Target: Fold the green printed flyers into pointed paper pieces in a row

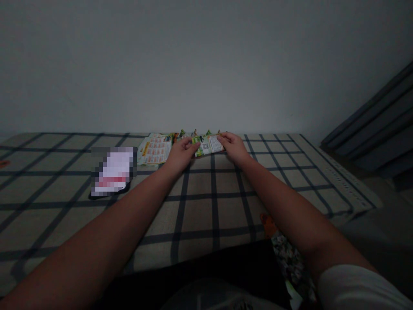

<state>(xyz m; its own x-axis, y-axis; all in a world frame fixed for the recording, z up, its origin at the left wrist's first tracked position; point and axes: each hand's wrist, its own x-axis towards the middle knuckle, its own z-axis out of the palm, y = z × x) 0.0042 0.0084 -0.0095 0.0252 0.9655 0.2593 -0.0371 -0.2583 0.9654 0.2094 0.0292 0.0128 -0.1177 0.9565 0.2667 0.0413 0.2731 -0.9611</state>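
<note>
"Dark-checked cloth [198, 211]; what lies nearest on it?"
"A phone [116, 168], closer to us than the grip and off to its left."
"And the grip?"
"Left hand [181, 151] and right hand [235, 147] each pinch one end of a green-and-white packet [210, 145] between thumb and fingers."
"Beyond?"
"Printed sheets [157, 148] just left of the left hand, coloured bits [182, 133] peeking out behind the packet, then the grey wall [206, 64]."

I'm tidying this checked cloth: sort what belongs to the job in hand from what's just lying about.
Likely in use:
green and white packet, held by left hand and right hand
flat printed packaging beside left hand

Likely lying about:
phone-like device, pixelated
orange item, left edge
multicoloured item by right forearm, role unclear
</note>
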